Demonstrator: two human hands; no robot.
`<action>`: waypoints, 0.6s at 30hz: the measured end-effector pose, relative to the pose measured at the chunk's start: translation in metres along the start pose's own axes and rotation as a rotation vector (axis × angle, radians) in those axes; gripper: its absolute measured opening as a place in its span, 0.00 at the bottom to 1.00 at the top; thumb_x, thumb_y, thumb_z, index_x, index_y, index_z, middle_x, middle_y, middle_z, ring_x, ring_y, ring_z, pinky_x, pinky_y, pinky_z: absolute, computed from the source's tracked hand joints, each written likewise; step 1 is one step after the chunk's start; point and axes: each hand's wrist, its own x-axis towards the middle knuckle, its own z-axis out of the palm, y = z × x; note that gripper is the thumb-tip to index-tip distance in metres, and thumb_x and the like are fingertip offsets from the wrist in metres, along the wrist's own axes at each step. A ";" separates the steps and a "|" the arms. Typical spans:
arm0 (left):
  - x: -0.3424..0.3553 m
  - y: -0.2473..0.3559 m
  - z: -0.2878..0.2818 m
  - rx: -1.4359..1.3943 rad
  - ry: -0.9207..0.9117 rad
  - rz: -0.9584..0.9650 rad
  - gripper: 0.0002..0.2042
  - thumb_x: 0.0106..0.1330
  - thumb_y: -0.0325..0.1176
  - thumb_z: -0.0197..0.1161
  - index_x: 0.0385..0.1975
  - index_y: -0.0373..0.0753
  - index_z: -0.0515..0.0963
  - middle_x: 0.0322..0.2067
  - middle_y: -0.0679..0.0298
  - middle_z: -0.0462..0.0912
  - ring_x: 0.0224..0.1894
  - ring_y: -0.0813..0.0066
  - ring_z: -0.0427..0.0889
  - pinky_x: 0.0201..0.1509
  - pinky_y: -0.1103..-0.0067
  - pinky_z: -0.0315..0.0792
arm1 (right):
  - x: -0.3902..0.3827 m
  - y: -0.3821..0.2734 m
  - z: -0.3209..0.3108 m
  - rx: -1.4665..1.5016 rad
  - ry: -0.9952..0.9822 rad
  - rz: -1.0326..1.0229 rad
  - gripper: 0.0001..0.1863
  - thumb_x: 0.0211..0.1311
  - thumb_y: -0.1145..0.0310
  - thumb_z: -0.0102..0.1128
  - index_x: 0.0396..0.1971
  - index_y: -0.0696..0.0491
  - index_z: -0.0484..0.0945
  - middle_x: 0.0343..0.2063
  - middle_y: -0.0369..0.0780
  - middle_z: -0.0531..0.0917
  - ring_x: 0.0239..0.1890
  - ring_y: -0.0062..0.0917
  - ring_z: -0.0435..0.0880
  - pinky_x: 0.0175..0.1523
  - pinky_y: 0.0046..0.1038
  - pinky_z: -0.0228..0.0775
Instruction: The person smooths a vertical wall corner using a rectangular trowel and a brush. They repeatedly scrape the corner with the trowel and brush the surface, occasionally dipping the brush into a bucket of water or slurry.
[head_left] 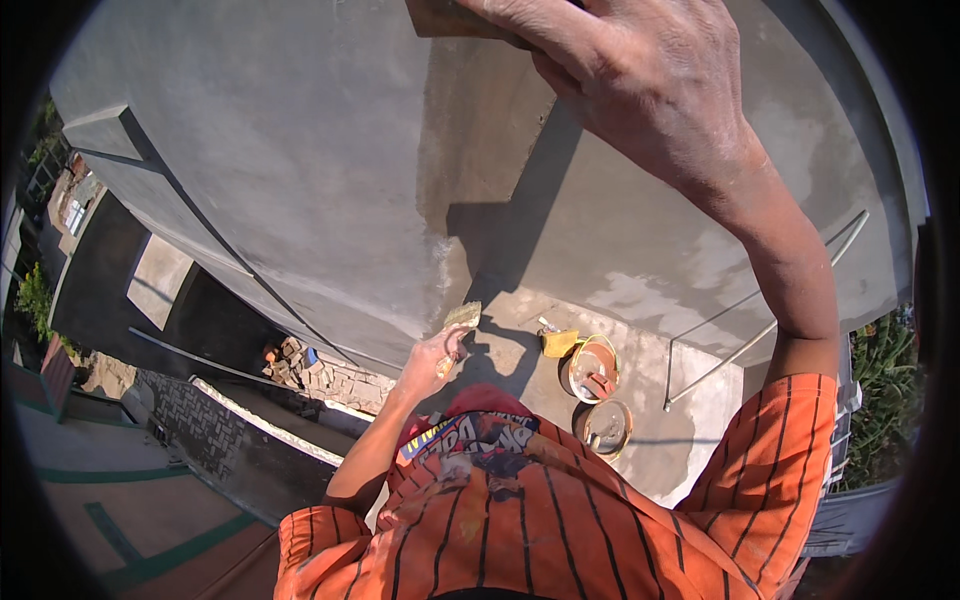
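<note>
My right hand (645, 85) is raised high at the top of the view, fingers wrapped round a brown flat block-like tool (440, 18) that is cut off by the top edge, against the grey plastered wall (260, 140). My left hand (437, 358) is low near the middle, closed on the handle of a flat tool (462, 315) with a pale, dirty head, perhaps a brush or scraper. Damp darker plaster and a long shadow run down the wall's corner between my hands.
Two round buckets (590, 370) with tools and a yellow object (558, 342) stand on the floor (690, 460) at lower right. A pale pole (760, 335) leans against the right wall. Left are a ledge (105, 130), broken bricks (310, 365) and a low wall (250, 445).
</note>
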 end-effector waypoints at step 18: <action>-0.032 -0.060 0.060 -0.205 -0.089 0.040 0.13 0.54 0.21 0.58 0.39 0.43 0.81 0.35 0.57 0.84 0.37 0.64 0.84 0.40 0.75 0.75 | 0.014 0.036 -0.030 -0.168 -0.065 0.066 0.13 0.52 0.72 0.61 0.40 0.50 0.82 0.33 0.36 0.81 0.39 0.25 0.80 0.43 0.27 0.73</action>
